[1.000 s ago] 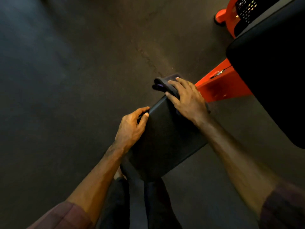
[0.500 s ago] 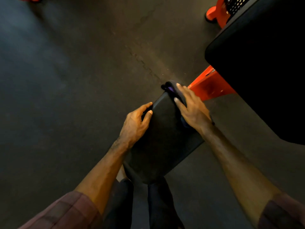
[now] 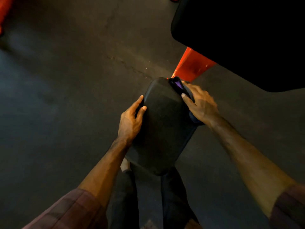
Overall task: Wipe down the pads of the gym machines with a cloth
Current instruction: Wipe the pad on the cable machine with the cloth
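A small black seat pad (image 3: 160, 123) sits in front of me, its narrow end pointing away. My left hand (image 3: 130, 121) grips its left edge, thumb on top and fingers curled under the side. My right hand (image 3: 200, 104) presses a dark cloth (image 3: 179, 85) with a purple patch against the pad's far right edge; the cloth wraps over that edge and shows again below my wrist. How the fingers lie on the cloth is partly blurred.
A large black back pad (image 3: 239, 38) fills the upper right. An orange machine frame (image 3: 189, 66) runs under it toward the seat. Dark rubber floor (image 3: 66, 80) spreads to the left, with orange machine parts at the far left edge (image 3: 3, 15). My legs (image 3: 125, 199) stand below the seat.
My right hand has slid the cloth from the pad's far end round onto its right edge. The view has swung so the pad looks more upright. The left hand keeps its grip.
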